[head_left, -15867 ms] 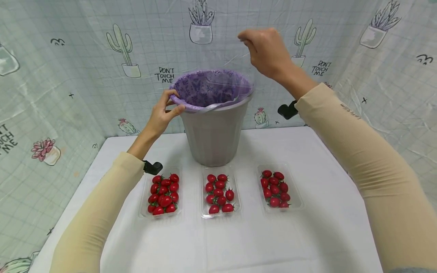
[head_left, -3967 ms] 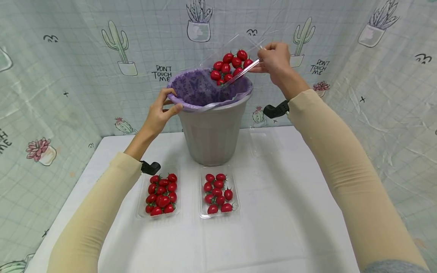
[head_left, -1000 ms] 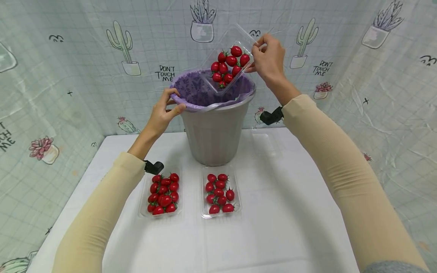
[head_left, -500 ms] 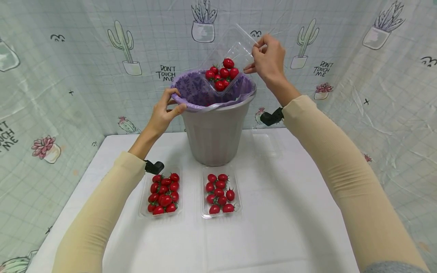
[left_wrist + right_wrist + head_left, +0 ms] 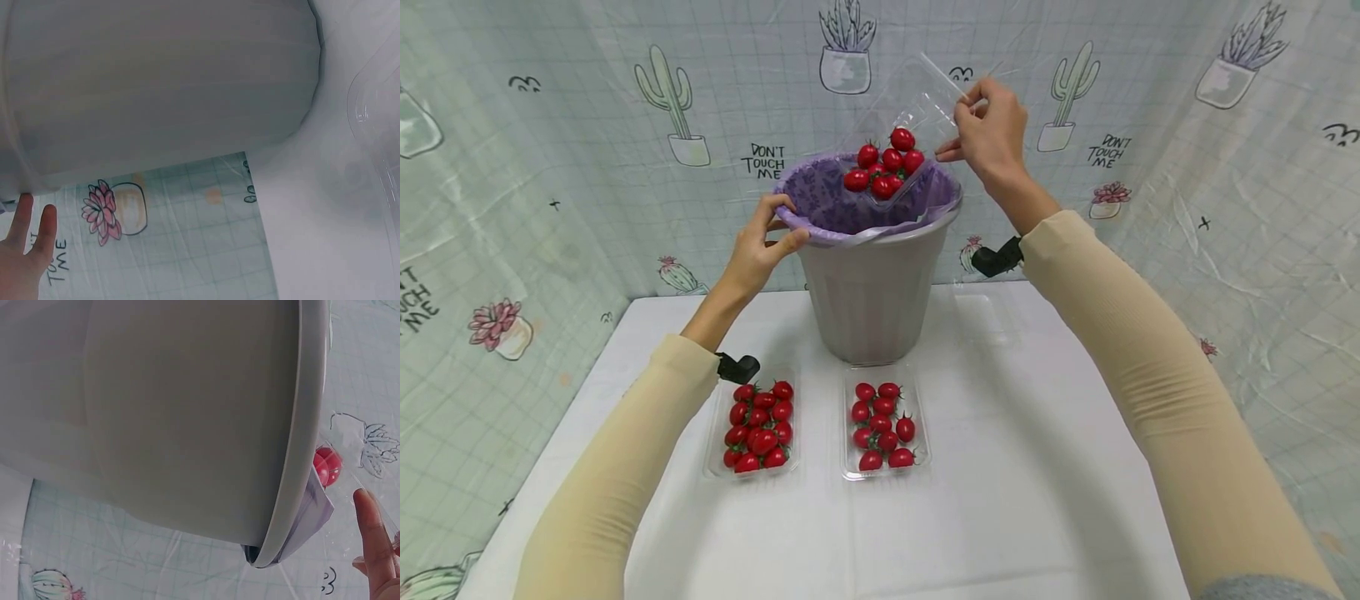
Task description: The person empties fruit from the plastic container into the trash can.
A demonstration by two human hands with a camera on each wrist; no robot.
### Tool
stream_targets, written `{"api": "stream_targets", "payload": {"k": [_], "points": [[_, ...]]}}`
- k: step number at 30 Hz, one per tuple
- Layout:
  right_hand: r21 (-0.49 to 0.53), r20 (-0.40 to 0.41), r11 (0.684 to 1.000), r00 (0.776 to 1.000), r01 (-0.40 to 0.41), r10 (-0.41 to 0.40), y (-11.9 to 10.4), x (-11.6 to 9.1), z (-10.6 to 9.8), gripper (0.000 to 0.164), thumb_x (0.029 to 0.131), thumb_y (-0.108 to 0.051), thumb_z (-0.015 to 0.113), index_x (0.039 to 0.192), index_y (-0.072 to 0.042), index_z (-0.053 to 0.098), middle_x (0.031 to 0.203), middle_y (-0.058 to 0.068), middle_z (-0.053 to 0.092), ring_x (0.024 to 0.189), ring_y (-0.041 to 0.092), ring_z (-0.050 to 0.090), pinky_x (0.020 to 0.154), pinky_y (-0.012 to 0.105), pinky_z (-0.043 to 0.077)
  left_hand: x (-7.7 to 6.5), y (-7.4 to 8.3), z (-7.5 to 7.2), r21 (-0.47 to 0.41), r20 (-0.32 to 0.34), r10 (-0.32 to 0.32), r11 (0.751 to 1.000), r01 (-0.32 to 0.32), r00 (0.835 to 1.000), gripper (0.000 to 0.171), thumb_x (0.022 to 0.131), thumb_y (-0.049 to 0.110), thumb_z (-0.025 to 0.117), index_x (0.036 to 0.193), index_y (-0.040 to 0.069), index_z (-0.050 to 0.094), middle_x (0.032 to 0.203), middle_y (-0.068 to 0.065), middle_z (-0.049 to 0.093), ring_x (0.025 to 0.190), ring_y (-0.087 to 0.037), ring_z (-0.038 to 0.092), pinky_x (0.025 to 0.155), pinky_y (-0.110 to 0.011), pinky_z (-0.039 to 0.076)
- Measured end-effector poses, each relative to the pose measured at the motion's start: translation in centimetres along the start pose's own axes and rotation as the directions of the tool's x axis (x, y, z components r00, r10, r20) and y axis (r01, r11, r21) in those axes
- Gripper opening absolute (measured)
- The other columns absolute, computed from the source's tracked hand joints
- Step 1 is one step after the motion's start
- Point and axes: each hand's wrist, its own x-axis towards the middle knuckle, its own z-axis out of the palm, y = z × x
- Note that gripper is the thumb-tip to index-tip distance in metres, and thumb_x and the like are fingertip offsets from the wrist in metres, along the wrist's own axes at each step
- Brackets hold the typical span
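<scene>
A grey bin [image 5: 868,292] with a purple liner [image 5: 820,187] stands at the back of the table. My left hand [image 5: 757,242] grips its left rim, fingers over the liner and thumb at the front. My right hand [image 5: 992,129] pinches a clear plastic container [image 5: 928,104] by its upper right edge, tilted down to the left over the bin's opening. Several red cherry tomatoes [image 5: 891,162] are gathered at its low corner. In the right wrist view a tomato [image 5: 327,466] shows past the bin's rim, beside a finger of that hand. The bin's inside bottom is hidden.
Two clear containers of cherry tomatoes rest on the white table, one at left [image 5: 758,429] and one in the middle [image 5: 883,425], in front of the bin. A clear lid-like piece [image 5: 981,317] lies right of the bin. A printed cloth [image 5: 587,167] hangs behind.
The right-hand container was lifted from the table to over the bin. Over the last second its tomatoes have slid to the low corner, and fewer show. The left hand keeps its grip on the rim.
</scene>
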Motion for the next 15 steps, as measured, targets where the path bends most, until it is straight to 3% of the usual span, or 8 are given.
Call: {"api": "stream_targets", "payload": {"k": [15], "points": [[-0.042, -0.005, 0.999, 1.0, 0.019, -0.019, -0.18, -0.04, -0.23, 0.012, 0.106, -0.016, 0.053, 0.113, -0.007, 0.059, 0.086, 0.005, 0.056, 0.063, 0.016, 0.075, 0.065, 0.029, 0.062, 0.01, -0.03, 0.01, 0.002, -0.003, 0.004, 1.0, -0.004, 1.0, 0.057, 0.098, 0.05, 0.067, 0.136, 0.015, 0.044, 0.148, -0.011, 0.049, 0.138, -0.033, 0.054, 0.105, -0.06, 0.048]]}}
